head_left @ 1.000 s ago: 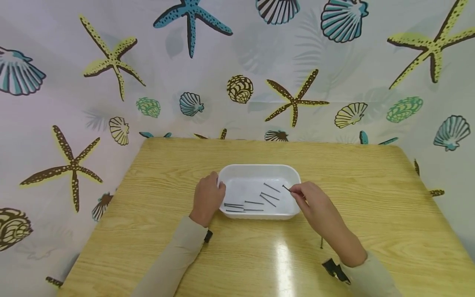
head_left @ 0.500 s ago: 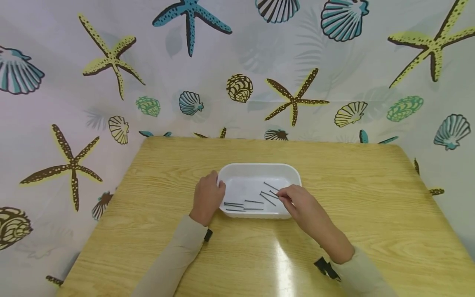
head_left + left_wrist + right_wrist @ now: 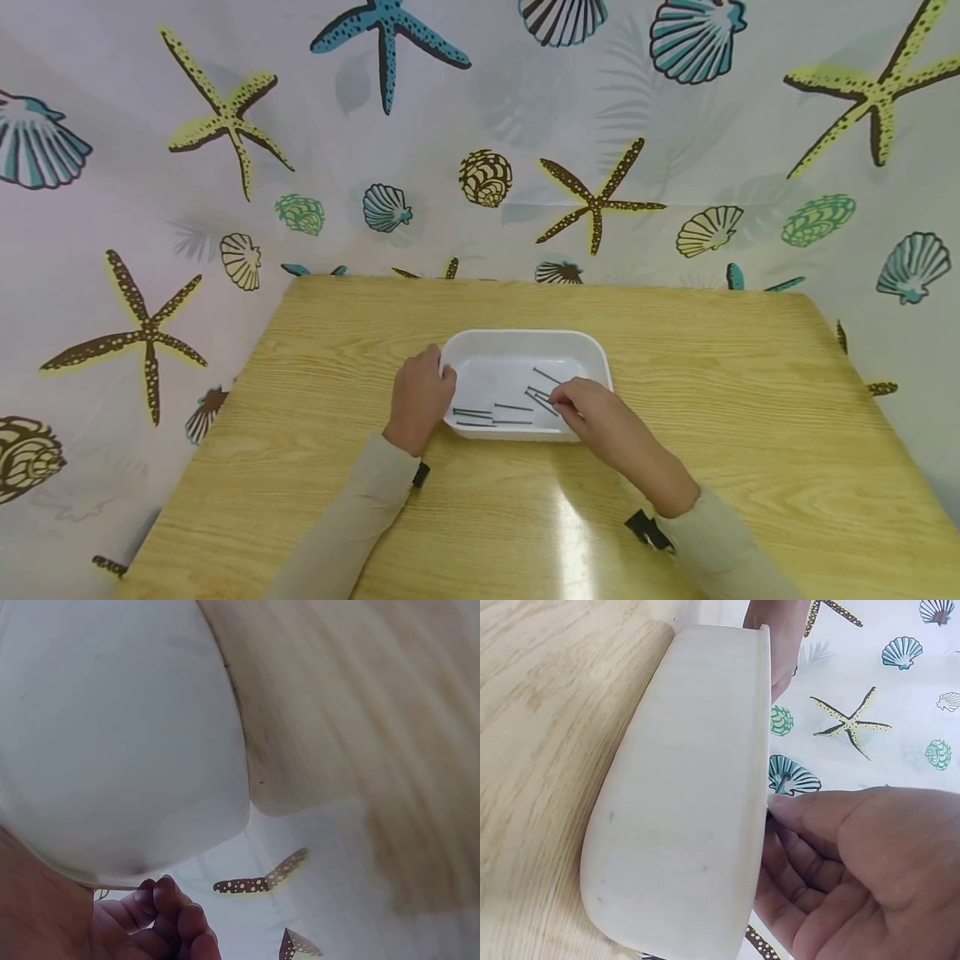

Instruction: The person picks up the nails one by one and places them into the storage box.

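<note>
A white plastic tray [image 3: 487,371] sits on the table with several thin grey nails [image 3: 513,407] lying in it. At its left end my left hand [image 3: 418,396] grips the rim; the left wrist view shows curled fingers [image 3: 191,921] at the edge. Over the right part of the tray, my right hand [image 3: 603,421] pinches a nail [image 3: 542,397] between thumb and fingertips. That nail points left, just above or touching the other nails; I cannot tell which. In the right wrist view the tray wall [image 3: 682,780] hides most of the work.
The wood-grain table [image 3: 360,333] extends around the tray on all sides. Behind it and at both sides hangs a pale cloth [image 3: 435,125] printed with starfish and shells. Dark straps [image 3: 648,530] show at the wrists.
My right hand has moved left and slightly down from the tray's right rim, carrying the pinched nail in over the other nails. My left hand has stayed at the rim.
</note>
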`<state>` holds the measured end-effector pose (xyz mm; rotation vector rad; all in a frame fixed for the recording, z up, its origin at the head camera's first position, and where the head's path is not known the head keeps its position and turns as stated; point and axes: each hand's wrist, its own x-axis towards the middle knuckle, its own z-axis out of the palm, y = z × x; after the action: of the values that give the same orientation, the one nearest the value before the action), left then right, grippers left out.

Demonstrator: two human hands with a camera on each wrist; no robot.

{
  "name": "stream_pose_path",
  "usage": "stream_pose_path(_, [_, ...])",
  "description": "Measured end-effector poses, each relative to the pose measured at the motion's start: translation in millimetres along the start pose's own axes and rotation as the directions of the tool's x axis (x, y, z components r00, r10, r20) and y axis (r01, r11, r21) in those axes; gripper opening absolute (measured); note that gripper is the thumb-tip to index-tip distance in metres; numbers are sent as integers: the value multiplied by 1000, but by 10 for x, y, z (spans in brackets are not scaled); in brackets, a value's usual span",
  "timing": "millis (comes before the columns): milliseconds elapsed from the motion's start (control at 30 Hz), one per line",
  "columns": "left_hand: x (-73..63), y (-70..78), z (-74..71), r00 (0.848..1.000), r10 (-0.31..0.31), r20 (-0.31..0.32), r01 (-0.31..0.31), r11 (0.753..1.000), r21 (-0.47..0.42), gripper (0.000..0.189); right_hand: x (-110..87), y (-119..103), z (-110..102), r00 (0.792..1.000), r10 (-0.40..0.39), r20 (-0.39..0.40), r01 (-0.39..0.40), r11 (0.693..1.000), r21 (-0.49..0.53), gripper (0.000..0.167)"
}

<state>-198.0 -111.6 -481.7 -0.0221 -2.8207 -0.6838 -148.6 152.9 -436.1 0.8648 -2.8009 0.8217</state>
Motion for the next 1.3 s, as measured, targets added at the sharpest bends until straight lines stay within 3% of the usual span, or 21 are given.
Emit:
stream_pose_path(300, [-6,-8,-6,1000,1,6,-1,1000,-4,16,114,12,119,994,6,106,-8,1000,22,6])
stream_pose_path(567, [-1,-10,-9,1000,3,8,-3,1000,0,16,189,-14,176,983,-36,182,36,999,2,6])
stream_pose_path(900, [-13,-9,-17,999,35,-25,-35,999,2,15,299,32,205,947,-86,309,70,996,63,6])
stream_pose_path(1300, [-10,-21,-10,999,34,-41,-34,999,11,15,403,126,291,930,-46,366,-18,986,168,6])
